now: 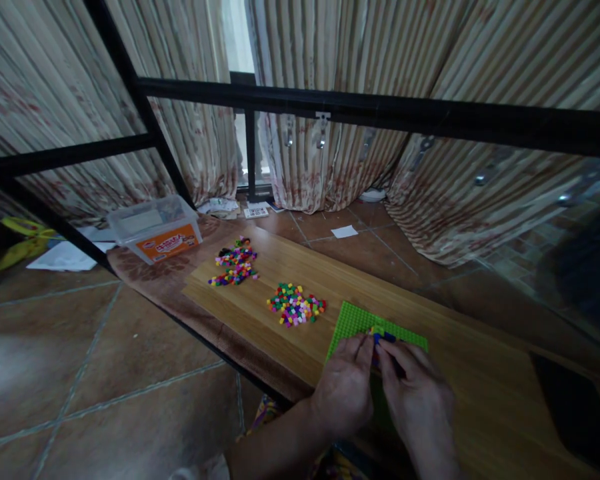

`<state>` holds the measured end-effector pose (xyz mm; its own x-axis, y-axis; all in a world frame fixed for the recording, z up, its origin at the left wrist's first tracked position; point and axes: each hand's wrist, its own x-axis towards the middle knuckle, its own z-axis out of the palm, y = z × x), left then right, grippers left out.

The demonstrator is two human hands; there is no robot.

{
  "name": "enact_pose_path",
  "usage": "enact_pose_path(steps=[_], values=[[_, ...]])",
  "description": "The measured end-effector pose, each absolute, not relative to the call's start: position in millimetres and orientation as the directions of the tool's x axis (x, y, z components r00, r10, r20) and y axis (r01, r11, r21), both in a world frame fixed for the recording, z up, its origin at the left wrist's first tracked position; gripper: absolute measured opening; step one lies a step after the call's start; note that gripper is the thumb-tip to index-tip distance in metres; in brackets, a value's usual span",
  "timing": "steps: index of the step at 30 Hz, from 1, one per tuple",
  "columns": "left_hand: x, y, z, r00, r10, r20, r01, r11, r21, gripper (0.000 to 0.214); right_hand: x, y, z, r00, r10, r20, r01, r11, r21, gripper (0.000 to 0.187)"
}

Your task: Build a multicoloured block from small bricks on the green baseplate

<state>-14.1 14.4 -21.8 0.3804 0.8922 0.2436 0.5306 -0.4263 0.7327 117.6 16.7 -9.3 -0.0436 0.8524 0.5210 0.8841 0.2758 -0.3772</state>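
A bright green studded baseplate (353,319) lies on the wooden board, partly covered by my hands. Over it, my left hand (345,380) is closed, its fingertips pressed against a small cluster of toy building bricks (377,331) in yellow, green and blue. From the other side my right hand (423,393) pinches at a blue building brick (378,339) in the same cluster. My fingers hide the lower part of the cluster. Left of the baseplate is a loose pile of small multicoloured bricks (296,305), and a second pile (235,262) sits farther off.
A clear plastic tub (155,227) with an orange label stands on the brown cloth (130,267) at the far end. A dark flat object (573,407) lies on the wooden board (260,300) at right. Black metal bars (330,100) cross ahead, with striped curtains (320,53) beyond.
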Motion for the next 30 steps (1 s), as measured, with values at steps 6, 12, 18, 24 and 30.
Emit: enact_pose_path(steps=[6, 12, 18, 24, 30], values=[[-11, 12, -22, 0.386, 0.896, 0.22, 0.554, -0.416, 0.721, 0.068, 127, 18, -18, -0.099, 0.834, 0.542, 0.88, 0.328, -0.344, 0.038], [-8, 9, -22, 0.362, 0.91, 0.201, 0.573, -0.387, 0.722, 0.07, 131, 19, -21, -0.111, 0.832, 0.544, 0.873, 0.343, -0.346, 0.041], [-6, 9, -21, 0.347, 0.919, 0.189, 0.574, -0.368, 0.731, 0.071, 131, 21, -21, -0.056, 0.856, 0.514, 0.847, 0.314, -0.43, 0.04], [-2, 7, -22, 0.296, 0.94, 0.171, 0.565, -0.316, 0.762, 0.069, 130, 24, -22, -0.01, 0.863, 0.506, 0.804, 0.308, -0.509, 0.042], [-1, 6, -20, 0.264, 0.955, 0.136, 0.55, -0.265, 0.792, 0.068, 128, 24, -22, 0.047, 0.868, 0.493, 0.78, 0.276, -0.561, 0.045]])
